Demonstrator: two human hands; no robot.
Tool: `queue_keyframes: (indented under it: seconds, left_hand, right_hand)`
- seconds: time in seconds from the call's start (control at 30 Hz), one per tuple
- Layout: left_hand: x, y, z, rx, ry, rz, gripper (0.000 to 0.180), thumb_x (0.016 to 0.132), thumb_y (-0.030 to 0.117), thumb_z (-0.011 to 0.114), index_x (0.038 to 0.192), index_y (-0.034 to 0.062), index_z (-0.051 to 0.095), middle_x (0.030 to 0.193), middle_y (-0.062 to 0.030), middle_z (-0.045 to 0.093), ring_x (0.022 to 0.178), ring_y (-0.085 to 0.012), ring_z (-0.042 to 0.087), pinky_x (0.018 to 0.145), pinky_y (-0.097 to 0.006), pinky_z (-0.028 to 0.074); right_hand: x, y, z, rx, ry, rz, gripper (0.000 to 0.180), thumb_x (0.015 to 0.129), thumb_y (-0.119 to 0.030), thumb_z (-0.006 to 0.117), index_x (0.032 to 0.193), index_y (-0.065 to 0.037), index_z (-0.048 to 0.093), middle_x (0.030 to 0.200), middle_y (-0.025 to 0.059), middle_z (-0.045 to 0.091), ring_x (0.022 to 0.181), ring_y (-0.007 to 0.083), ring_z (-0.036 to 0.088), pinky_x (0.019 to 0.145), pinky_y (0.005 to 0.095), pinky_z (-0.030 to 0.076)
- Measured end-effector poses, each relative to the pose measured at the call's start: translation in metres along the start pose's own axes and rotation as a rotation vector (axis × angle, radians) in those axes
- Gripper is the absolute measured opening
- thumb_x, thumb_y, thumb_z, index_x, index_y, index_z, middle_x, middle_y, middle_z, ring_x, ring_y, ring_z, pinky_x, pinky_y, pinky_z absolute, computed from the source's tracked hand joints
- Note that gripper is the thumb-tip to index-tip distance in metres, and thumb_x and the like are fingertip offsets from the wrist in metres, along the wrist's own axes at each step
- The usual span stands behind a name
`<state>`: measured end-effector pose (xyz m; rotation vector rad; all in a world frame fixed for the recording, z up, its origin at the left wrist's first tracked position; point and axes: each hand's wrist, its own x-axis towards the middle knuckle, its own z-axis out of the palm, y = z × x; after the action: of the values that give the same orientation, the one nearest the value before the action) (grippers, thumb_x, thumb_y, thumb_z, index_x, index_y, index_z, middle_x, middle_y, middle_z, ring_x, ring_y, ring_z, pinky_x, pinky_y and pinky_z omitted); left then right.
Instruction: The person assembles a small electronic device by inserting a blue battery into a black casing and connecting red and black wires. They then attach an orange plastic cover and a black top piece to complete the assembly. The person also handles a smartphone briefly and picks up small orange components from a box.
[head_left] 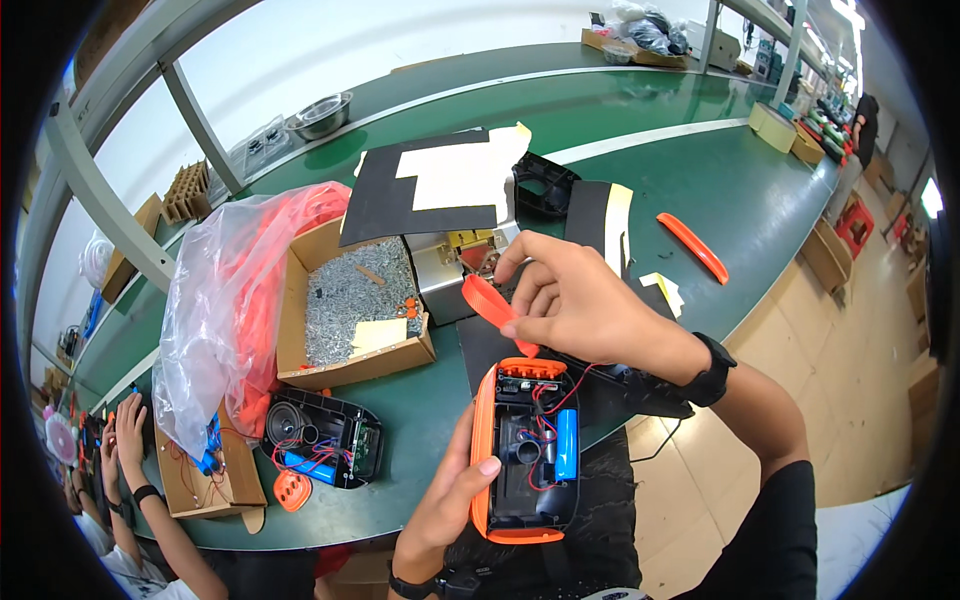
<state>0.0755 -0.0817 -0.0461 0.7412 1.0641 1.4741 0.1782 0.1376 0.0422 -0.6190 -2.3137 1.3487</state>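
1. The black oblong plastic housing with an orange rim (512,490) is the landmark; its open side faces up, showing a blue cylindrical battery (567,445) along its right side and thin red wires. Its long axis runs from the wearer outward.

2. The left hand (450,500) is at the housing's left side, gripping the rim, with the thumb bent over the upper edge and the fingers mostly hidden beneath.

3. The right hand (590,308) is above the housing's far end, pinching a glossy orange curved plastic strip (484,298), thumb against the strip's lower part and the other fingers curled.

4. The key relation: the strip lies just beyond the housing's far end, its long axis slanting from far left down toward that end, oblique to the housing's own length. Its lower tip overlaps the far rim in view; whether they touch cannot be told.

5. The right hand is nearer the far end; the left hand is nearer the housing's middle and near end.

6. On the green tabletop (760,190), a second orange curved plastic strip (692,247) lies beyond and right of the housing, well apart; a second black plastic housing (365,425) with a round speaker lies to its left.
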Motion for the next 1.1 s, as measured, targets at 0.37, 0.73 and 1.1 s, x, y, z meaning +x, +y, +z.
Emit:
queue_keyframes:
  seconds: [0.37,0.73,1.1]
  left_hand:
    - [-0.001,0.002,-0.003,-0.002,-0.071,0.014,0.081,0.099,0.022,0.055,0.162,-0.0072,0.012,0.165,-0.0188,0.027,0.154,-0.0261,0.026,0.125,-0.040,0.019]
    - [-0.001,0.004,-0.004,0.046,-0.092,0.039,0.080,0.101,0.023,0.055,0.162,-0.0066,0.013,0.166,-0.0174,0.026,0.154,-0.0244,0.024,0.125,-0.039,0.018]
    - [-0.001,0.001,-0.005,0.016,-0.092,0.046,0.081,0.101,0.023,0.057,0.162,-0.0064,0.012,0.164,-0.0169,0.029,0.153,-0.0234,0.027,0.124,-0.038,0.020]
  right_hand:
    - [0.004,-0.002,0.026,-0.149,0.040,-0.163,0.040,0.080,0.007,0.073,0.116,0.001,0.055,0.076,0.0098,0.066,0.063,0.0169,0.069,0.059,0.0286,0.054]
    - [0.008,0.002,0.034,-0.410,0.118,-0.313,0.041,0.071,0.004,0.067,0.111,0.000,0.056,0.069,0.0104,0.062,0.063,0.0287,0.064,0.058,0.0397,0.049]
    - [0.011,-0.004,0.034,-0.333,0.068,-0.153,0.051,0.068,0.001,0.072,0.115,0.002,0.052,0.076,0.0190,0.067,0.074,0.0420,0.069,0.067,0.0491,0.053]
